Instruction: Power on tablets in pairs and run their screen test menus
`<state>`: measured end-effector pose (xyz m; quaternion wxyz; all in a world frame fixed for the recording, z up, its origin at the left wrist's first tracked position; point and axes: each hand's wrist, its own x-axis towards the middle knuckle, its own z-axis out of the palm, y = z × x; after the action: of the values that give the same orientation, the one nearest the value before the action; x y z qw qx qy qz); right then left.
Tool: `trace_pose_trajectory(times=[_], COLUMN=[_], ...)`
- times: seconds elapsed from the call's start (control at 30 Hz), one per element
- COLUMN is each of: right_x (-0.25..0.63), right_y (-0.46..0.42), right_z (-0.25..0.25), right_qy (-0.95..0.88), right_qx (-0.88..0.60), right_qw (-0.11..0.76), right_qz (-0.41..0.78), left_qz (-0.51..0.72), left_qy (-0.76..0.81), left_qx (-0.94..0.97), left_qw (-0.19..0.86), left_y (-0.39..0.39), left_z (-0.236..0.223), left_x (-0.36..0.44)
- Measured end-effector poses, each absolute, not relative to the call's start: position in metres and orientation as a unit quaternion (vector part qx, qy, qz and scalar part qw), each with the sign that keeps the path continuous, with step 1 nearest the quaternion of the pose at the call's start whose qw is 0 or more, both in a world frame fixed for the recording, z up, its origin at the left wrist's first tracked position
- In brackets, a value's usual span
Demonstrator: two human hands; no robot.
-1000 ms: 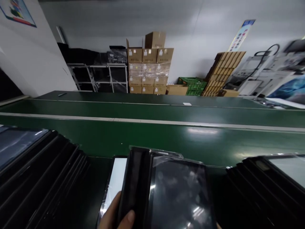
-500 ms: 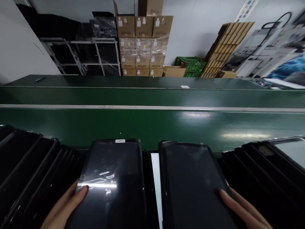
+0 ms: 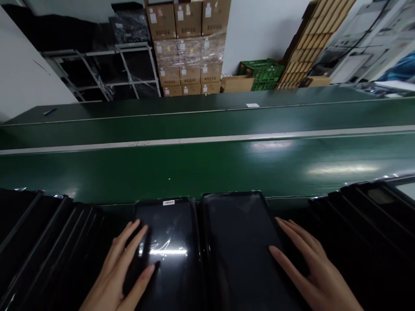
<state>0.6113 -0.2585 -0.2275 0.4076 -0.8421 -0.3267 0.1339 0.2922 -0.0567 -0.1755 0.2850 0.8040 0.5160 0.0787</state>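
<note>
Two flat black tablet-like panels with glossy faces lie side by side in front of me. The left panel carries a small white label at its far edge and mirrors a bright light. Beside it, almost touching, is the right panel. My left hand rests at the left panel's outer edge, fingers spread and the thumb on its face. Along the outer edge of the right panel lies my right hand, fingers apart, thumb tip on the surface. Neither hand is wrapped round a panel.
Leaning rows of black panels stand at the left and right. Beyond them runs a green conveyor belt with a pale rail. Stacked cartons and green crates stand by the far wall.
The two panels have come together, covering the pale strip that showed between them. Both hands have loosened from gripping the outer edges to spread fingers. The view has tilted down.
</note>
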Motion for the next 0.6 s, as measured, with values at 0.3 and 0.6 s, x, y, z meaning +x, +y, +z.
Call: trace_pose_trajectory(times=[0.3, 0.6], right_x=[0.627, 0.634], right_y=[-0.234, -0.234], right_z=[-0.230, -0.234], right_qy=[-0.281, -0.184], right_qx=[-0.776, -0.730], right_qw=[0.502, 0.557], right_qz=[0.256, 0.351], left_qz=[-0.074, -0.046], left_qy=[0.400, 0.382], left_qx=[0.893, 0.898], left_qw=[0.193, 0.216], left_y=[-0.020, -0.007], left_z=[-0.161, -0.166], left_x=[0.398, 0.407])
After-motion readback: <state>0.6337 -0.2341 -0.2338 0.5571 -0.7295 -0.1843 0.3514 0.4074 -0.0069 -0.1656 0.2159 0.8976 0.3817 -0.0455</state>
